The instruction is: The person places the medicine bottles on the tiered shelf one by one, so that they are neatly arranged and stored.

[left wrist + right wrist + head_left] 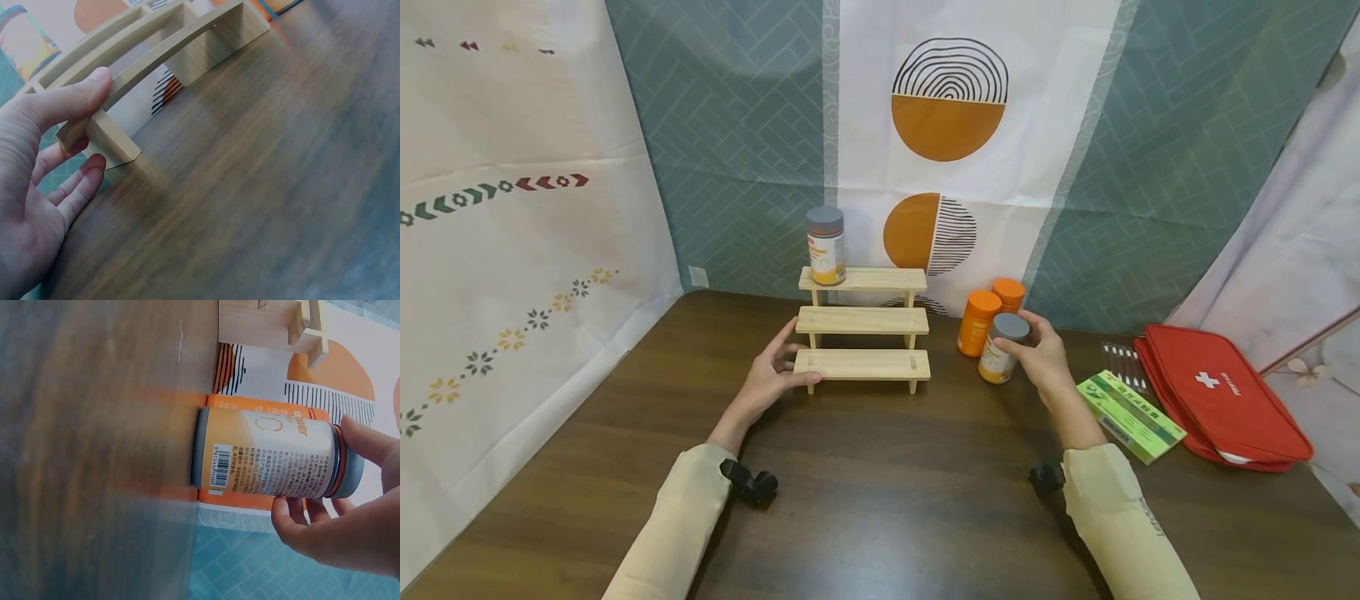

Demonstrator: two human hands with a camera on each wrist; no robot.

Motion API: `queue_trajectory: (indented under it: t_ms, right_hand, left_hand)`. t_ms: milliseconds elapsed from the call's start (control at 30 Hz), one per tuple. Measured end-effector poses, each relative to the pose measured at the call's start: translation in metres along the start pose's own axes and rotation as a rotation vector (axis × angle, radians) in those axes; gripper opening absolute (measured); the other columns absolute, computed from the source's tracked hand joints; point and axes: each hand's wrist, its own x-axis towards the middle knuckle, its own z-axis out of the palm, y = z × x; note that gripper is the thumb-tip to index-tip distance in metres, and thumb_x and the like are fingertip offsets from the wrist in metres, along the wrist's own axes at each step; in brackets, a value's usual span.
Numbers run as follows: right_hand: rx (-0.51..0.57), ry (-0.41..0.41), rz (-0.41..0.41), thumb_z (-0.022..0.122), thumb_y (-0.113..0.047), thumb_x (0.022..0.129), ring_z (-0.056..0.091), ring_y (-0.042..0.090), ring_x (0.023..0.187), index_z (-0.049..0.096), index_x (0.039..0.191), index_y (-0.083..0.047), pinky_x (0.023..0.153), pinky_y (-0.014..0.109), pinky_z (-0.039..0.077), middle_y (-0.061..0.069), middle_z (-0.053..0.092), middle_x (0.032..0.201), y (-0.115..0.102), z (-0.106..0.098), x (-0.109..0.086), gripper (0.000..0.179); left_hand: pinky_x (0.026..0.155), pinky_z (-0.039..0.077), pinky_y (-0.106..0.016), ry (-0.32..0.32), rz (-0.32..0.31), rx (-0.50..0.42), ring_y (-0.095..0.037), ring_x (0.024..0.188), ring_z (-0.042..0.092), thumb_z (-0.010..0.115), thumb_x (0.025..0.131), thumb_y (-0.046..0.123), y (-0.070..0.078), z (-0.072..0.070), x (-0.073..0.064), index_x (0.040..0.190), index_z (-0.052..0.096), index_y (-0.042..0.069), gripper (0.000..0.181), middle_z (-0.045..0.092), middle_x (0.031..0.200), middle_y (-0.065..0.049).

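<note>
A three-tier wooden display rack (862, 362) stands against the backdrop. My left hand (769, 377) pinches the left end of its lowest step, the thumb on top and fingers beneath, as the left wrist view shows. On the top tier, at its left, sits a supplement bottle with a grey lid (827, 250). To the right of the rack, my right hand (1043, 357) grips a second white-and-yellow supplement bottle (269, 453) near its grey lid, between thumb and fingers. Right behind that bottle are two orange bottles (977, 323), the rear one partly hidden.
At the right lie a red first-aid pouch (1232, 387), a green-and-yellow medicine box (1131, 414) and a blister pack (1124, 367). Patterned cloth (745, 167) hangs along the back edge of the brown wooden table (895, 483).
</note>
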Motion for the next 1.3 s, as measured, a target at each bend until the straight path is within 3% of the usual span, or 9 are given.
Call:
queue_trajectory:
  t_ms: [367,733,1300]
  right_hand:
    - [-0.007,0.009,0.004,0.069,-0.013,0.091,0.035,0.035,0.144,0.029,0.153,-0.005,0.116,0.046,0.032,0.020,0.032,0.157,0.003,-0.001,-0.002,0.075]
    - [-0.006,0.026,0.014,0.071,-0.016,0.090,0.038,0.035,0.141,0.031,0.153,-0.007,0.115,0.047,0.034,0.019,0.035,0.156,0.002,-0.003,-0.005,0.075]
    - [-0.001,0.022,-0.025,0.073,-0.025,0.088,0.038,0.034,0.139,0.033,0.153,-0.012,0.115,0.049,0.034,0.016,0.036,0.156,-0.024,-0.004,-0.015,0.077]
  left_hand:
    - [0.073,0.051,-0.022,0.001,0.014,-0.006,-0.007,0.086,0.064,0.074,0.085,0.005,-0.001,0.001,0.000,0.158,0.016,0.028,0.096,0.052,0.133,-0.026]
    - [0.076,0.051,-0.023,0.000,0.005,0.004,-0.010,0.088,0.064,0.076,0.084,0.007,-0.001,0.003,-0.001,0.157,0.016,0.030,0.097,0.054,0.133,-0.023]
    - [0.073,0.050,-0.023,0.008,0.024,-0.004,-0.009,0.086,0.064,0.074,0.084,0.004,0.000,0.001,0.001,0.157,0.017,0.029,0.096,0.052,0.133,-0.027]
